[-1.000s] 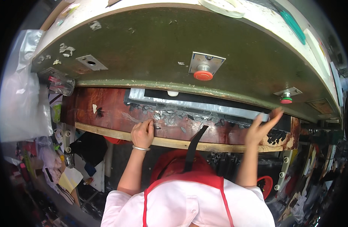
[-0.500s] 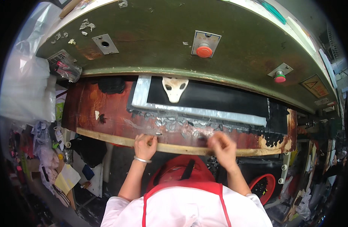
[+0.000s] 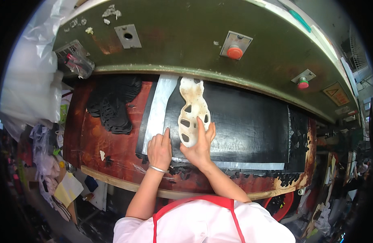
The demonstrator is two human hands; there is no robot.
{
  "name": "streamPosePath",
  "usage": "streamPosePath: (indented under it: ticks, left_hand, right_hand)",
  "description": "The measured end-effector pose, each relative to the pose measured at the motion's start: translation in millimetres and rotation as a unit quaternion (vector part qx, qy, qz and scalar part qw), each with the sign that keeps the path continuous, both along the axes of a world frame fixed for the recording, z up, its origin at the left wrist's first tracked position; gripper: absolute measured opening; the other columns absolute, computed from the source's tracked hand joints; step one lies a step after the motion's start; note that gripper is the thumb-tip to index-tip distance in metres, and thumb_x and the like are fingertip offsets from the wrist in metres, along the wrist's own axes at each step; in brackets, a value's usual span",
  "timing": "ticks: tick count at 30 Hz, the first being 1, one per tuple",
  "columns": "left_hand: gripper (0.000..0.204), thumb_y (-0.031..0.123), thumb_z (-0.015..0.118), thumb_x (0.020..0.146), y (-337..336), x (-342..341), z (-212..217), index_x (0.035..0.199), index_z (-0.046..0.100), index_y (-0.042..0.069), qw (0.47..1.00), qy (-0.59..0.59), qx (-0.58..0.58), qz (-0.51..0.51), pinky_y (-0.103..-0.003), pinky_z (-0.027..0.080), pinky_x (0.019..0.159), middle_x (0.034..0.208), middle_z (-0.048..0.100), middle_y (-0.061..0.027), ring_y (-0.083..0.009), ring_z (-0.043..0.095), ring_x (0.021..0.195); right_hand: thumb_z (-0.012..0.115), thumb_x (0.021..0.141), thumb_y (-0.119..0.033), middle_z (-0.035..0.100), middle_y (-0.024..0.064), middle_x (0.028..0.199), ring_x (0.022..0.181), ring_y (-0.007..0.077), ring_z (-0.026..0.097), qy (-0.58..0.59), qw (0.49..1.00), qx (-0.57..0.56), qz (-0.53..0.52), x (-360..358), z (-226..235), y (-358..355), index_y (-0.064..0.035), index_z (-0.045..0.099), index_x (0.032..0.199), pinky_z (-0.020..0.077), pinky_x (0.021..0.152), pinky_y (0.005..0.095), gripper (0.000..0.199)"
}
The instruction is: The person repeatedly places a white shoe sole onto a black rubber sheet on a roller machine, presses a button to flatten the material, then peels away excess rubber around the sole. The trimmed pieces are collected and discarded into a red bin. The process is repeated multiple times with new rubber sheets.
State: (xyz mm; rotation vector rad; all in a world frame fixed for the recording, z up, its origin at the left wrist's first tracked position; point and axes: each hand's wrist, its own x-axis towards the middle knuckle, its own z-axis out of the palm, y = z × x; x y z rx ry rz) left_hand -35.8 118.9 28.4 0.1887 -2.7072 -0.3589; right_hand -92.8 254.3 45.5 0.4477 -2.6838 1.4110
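One pale plate on black sheet.
Clasped at near end by spread right hand; near half-curled left hand (cannot tell whether gripping).

Template on sheet (stack left)

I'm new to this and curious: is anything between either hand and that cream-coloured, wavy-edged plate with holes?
Nothing visible is. The bare right hand touches the near end of the cream-coloured, wavy-edged plate. The bare left hand lies to the plate's left, with only flat, glossy black sheet showing between.
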Motion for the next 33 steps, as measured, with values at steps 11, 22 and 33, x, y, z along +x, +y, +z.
streamPosePath:
  ticks: [11, 22, 33]
  left_hand:
    - [0.045, 0.006, 0.064, 0.080, -4.3, 53.5, -8.5, 0.125, 0.059, 0.001, 0.999, -0.009, -0.038, -0.023, -0.040, 0.046, 0.063, 0.080, 0.051, -0.0109, -0.0286, 0.056, 0.070]
    - [0.043, 0.005, 0.056, 0.087, -9.9, 43.9, -16.7, 0.130, 0.055, -0.001, 0.997, -0.031, -0.058, -0.045, -0.042, 0.046, 0.067, 0.085, 0.053, -0.0144, -0.0332, 0.056, 0.076]
    - [0.043, 0.004, 0.059, 0.084, -7.2, 44.4, -15.1, 0.127, 0.057, -0.001, 0.999, -0.005, -0.032, -0.043, -0.043, 0.046, 0.068, 0.085, 0.053, -0.0146, -0.0325, 0.056, 0.077]
  right_hand:
    - [0.083, 0.067, -0.003, 0.052, 0.0173, 0.126, 0.110, 0.0239, 0.057, -0.119, 0.895, -0.424, -0.069, 61.1, 66.0, 185.1, -0.0078, 0.029, 0.140, 0.0488, 0.089, 0.0294, 0.091]
    - [0.074, 0.074, -0.026, 0.021, 0.0264, 0.150, 0.136, 0.0468, 0.018, -0.104, 0.316, -0.934, -0.132, 188.4, 25.3, 296.1, -0.0058, 0.028, 0.149, 0.0239, 0.117, 0.0531, 0.090]
    - [0.076, 0.073, -0.020, 0.053, 0.0286, 0.130, 0.122, 0.0390, 0.054, -0.076, 0.857, -0.477, -0.180, 161.3, 43.2, 240.5, 0.0104, 0.040, 0.138, 0.0348, 0.112, 0.0483, 0.080]
